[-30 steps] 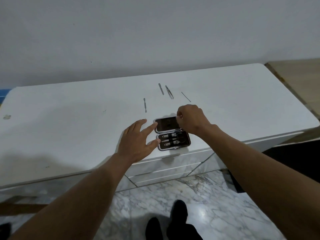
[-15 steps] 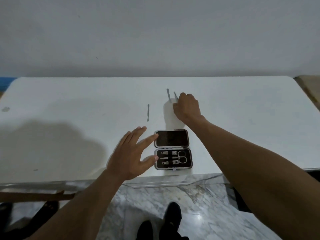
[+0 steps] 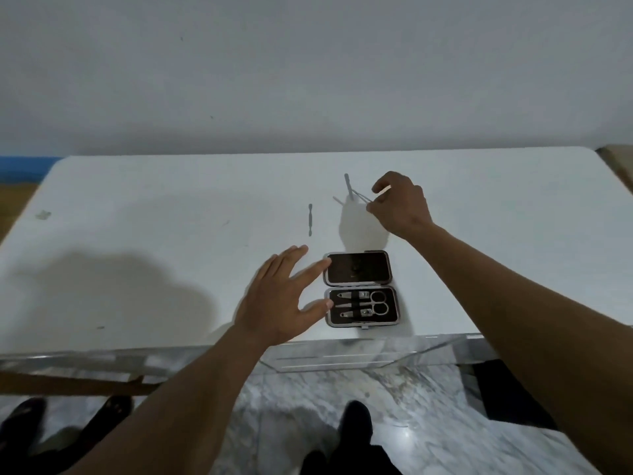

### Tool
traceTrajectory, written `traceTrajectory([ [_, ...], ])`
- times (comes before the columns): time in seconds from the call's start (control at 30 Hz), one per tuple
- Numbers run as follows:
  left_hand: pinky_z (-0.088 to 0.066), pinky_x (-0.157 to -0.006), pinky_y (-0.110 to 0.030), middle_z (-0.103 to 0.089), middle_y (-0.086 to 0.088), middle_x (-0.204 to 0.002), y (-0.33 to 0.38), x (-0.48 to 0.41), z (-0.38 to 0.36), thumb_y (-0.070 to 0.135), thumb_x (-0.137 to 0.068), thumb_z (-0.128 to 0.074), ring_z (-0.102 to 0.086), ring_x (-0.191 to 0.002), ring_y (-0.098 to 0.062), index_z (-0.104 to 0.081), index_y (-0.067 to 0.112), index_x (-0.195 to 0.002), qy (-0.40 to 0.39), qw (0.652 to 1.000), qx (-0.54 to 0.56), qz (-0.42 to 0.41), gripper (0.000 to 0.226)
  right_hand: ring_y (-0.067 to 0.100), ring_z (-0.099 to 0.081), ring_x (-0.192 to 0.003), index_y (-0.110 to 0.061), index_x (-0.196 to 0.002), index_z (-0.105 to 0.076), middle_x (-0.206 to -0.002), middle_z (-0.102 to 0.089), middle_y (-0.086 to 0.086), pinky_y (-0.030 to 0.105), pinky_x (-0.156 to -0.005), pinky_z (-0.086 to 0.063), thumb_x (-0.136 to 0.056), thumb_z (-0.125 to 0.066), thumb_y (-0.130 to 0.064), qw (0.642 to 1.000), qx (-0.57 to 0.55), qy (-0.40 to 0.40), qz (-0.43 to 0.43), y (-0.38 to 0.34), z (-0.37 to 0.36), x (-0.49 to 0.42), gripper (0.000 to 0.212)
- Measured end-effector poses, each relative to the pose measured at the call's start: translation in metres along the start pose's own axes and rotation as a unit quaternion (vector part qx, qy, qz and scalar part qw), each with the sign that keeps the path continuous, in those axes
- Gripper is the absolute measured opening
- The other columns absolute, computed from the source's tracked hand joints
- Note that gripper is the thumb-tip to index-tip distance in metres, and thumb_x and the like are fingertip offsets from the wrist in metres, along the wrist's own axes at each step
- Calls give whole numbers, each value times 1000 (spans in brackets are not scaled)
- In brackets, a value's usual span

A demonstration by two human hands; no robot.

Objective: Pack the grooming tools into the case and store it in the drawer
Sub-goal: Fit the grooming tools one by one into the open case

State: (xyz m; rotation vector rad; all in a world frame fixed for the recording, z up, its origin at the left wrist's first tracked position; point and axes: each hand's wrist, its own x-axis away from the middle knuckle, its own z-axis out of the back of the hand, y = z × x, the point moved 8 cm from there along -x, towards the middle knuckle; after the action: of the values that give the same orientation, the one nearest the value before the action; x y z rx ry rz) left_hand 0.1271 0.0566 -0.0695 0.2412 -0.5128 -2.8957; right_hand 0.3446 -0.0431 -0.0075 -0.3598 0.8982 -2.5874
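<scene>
A small dark grooming case (image 3: 361,289) lies open near the front edge of the white table (image 3: 171,234), with scissors (image 3: 371,302) and two clippers strapped in its lower half. My left hand (image 3: 284,299) is spread beside the case, fingertips touching its left edge. My right hand (image 3: 399,204) is raised behind the case and pinches thin metal tweezers (image 3: 361,196) lifted off the table. A slim metal tool (image 3: 348,184) lies just behind the tweezers, and a double-ended tool (image 3: 310,219) lies further left.
The table stands against a plain grey wall. Under its front edge is a glossy drawer front (image 3: 342,354). Marble floor and my dark shoes (image 3: 356,426) show below. A second person's shoes (image 3: 24,423) are at the lower left.
My right hand went from the case to the loose tools behind it and picked up the tweezers. The left hand stayed beside the case. The camera view shifted.
</scene>
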Motion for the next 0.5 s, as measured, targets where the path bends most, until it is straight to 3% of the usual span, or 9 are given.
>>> traceTrajectory([
  [0.23, -21, -118, -43, -33, -7, -155, 0, 3, -3, 68, -89, -34, -27, -143, -24, -31, 39, -148, -4, 1000, -23, -9, 66, 17, -62, -78, -11, -97, -73, -86, -72, 7, 23, -73, -43, -83, -67, -9, 994, 53, -37, 86, 6, 10, 63, 15],
  [0.37, -20, -117, -43, -33, -7, -155, 1, 2, -4, 69, -89, -31, -26, -143, -24, -29, 40, -149, -2, 999, -31, -13, 67, 25, -66, -88, -12, -96, -73, -92, -74, 9, 31, -80, -51, -85, -62, -6, 984, 115, -60, 124, 19, 8, 88, 17],
  [0.5, -19, -117, -42, -31, -6, -156, 0, 1, -5, 70, -89, -30, -25, -144, -23, -26, 41, -149, 2, 999, -32, -7, 67, 29, -66, -86, -12, -94, -72, -88, -75, 9, 34, -78, -51, -86, -61, -7, 973, 149, -70, 164, 33, 7, 100, 14],
])
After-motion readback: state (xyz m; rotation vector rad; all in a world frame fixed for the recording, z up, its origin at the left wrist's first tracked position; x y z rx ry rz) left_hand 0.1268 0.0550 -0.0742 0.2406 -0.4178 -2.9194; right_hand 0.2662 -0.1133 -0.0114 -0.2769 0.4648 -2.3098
